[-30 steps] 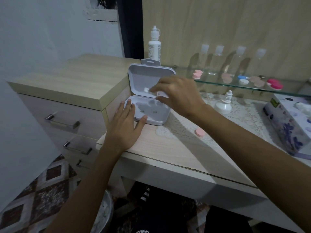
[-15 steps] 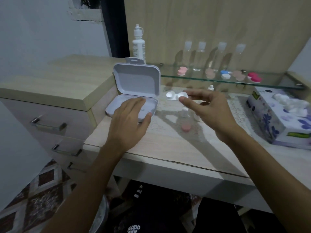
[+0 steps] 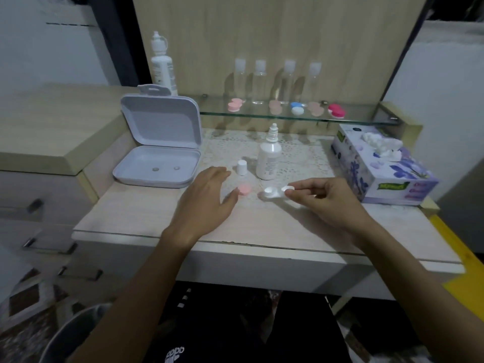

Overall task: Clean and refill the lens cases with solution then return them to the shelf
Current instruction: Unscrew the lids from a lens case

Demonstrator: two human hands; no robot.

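My right hand pinches the right end of a white double lens case that sits on the lace mat at the desk's middle. My left hand hovers flat and relaxed just left of it, its thumb beside a loose pink cap. An uncapped small solution bottle stands behind the case, its white cap next to it. A white kit box lies open at the left, with nothing in its tray. Several coloured lens cases rest on the glass shelf.
A tall solution bottle stands behind the box. Several clear bottles line the back of the shelf. A tissue box sits at the desk's right. A higher drawer cabinet adjoins on the left.
My right hand carried the white lens case out of the box and down onto the mat. My left hand left the box tray and moved right toward the pink cap.
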